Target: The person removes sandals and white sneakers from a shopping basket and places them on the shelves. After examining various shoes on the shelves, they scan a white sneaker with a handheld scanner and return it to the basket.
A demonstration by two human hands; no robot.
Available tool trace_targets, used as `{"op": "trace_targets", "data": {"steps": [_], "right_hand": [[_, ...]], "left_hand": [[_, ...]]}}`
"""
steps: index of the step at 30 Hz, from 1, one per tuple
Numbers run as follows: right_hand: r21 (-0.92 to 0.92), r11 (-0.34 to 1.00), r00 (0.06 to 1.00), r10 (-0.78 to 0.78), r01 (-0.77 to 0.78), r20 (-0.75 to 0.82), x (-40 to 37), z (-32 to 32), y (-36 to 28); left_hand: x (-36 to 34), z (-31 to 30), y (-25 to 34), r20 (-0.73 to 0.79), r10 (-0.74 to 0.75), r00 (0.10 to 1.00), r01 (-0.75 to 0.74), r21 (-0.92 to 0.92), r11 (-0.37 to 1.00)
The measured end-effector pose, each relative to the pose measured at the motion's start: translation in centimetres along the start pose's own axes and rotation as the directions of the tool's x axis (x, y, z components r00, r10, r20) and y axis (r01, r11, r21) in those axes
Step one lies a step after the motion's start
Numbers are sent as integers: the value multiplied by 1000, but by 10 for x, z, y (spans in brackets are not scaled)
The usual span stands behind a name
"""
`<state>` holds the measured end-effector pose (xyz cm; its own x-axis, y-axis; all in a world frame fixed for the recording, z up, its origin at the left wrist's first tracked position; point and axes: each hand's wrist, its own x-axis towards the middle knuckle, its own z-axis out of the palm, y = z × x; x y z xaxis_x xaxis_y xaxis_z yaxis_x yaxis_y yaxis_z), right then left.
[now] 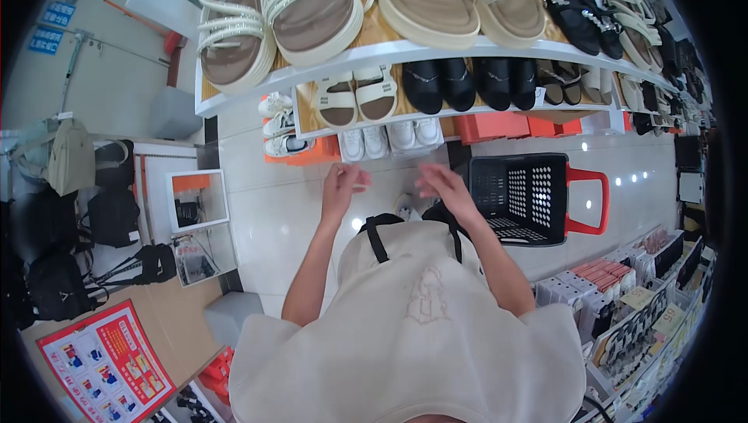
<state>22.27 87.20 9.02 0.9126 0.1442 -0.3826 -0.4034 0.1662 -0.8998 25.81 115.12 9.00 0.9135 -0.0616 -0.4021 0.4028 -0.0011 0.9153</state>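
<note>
My left hand (343,187) is raised below the shelf, its fingers bent and partly apart, with nothing visible in it. At about the same height, my right hand (442,183) has its fingers apart and empty. A gap separates the two hands. Just beyond them stand white sneakers (376,142) under the lower shelf, with white sandals (357,98) and black slides (438,86) above. Close to my right hand is a black basket (518,199) with a red handle (588,201).
Strappy sandals (312,2) line the upper shelf (312,72) ahead. Bags (74,154) hang at the left, near a small mirror (197,200) and a red poster (109,364). Packaged goods (608,275) fill racks at the lower right. Tiled floor (261,213) shows around me.
</note>
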Motion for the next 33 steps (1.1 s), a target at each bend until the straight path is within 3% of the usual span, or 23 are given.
{"op": "trace_targets", "data": {"steps": [2, 6, 11, 13, 14, 17, 19, 20, 22, 23, 25, 28, 31, 32, 33], "right_hand": [[21, 997, 993, 79, -77, -89, -31, -8, -17], [76, 997, 966, 30, -11, -256, -60, -27, -16], [87, 994, 954, -38, 66, -296, -64, -37, -30], [60, 994, 951, -68, 90, -303, -62, -36, -40], [44, 994, 956, -87, 104, -281, -61, -37, -46], [24, 993, 971, -109, 116, -213, -60, -40, -61], [20, 993, 979, -114, 119, -168, -58, -44, -71], [-2, 994, 984, -106, 107, -145, -57, -46, -76], [-28, 996, 991, -89, 86, -99, -53, -55, -82], [-57, 995, 993, -83, 78, -85, -51, -58, -84], [-91, 993, 995, -76, 70, -65, -49, -64, -88], [-112, 991, 996, -85, 80, -41, -47, -70, -98], [-132, 988, 997, -81, 79, -14, -46, -75, -103], [-144, 986, 996, -86, 85, -1, -46, -77, -105], [-157, 983, 996, -93, 94, 12, -45, -79, -107]], "left_hand": [[-10, 8, 9, 32, 12, 999, -12, 6, 1000], [-15, 37, 45, 68, 110, 992, -113, 39, 993], [-30, 74, 137, 176, 274, 945, -282, 22, 959], [-35, 90, 183, 205, 439, 875, -460, 62, 886], [-33, 99, 201, 200, 442, 874, -462, 62, 885], [-26, 118, 242, 110, 396, 912, -388, -87, 918], [-21, 124, 261, 254, 283, 925, -256, -135, 957], [-17, 126, 268, 241, 285, 928, -259, -135, 956], [-10, 132, 275, 387, 147, 910, -77, -191, 979], [-6, 133, 278, 379, 147, 914, -77, -194, 978], [1, 134, 282, 489, 51, 871, 168, -393, 904], [0, 142, 290, 416, -59, 907, 230, -374, 898], [-3, 149, 292, 328, -83, 941, 201, -343, 918], [-3, 150, 288, 323, -81, 943, 197, -344, 918], [-2, 150, 281, 290, 11, 957, 93, -340, 936]]}}
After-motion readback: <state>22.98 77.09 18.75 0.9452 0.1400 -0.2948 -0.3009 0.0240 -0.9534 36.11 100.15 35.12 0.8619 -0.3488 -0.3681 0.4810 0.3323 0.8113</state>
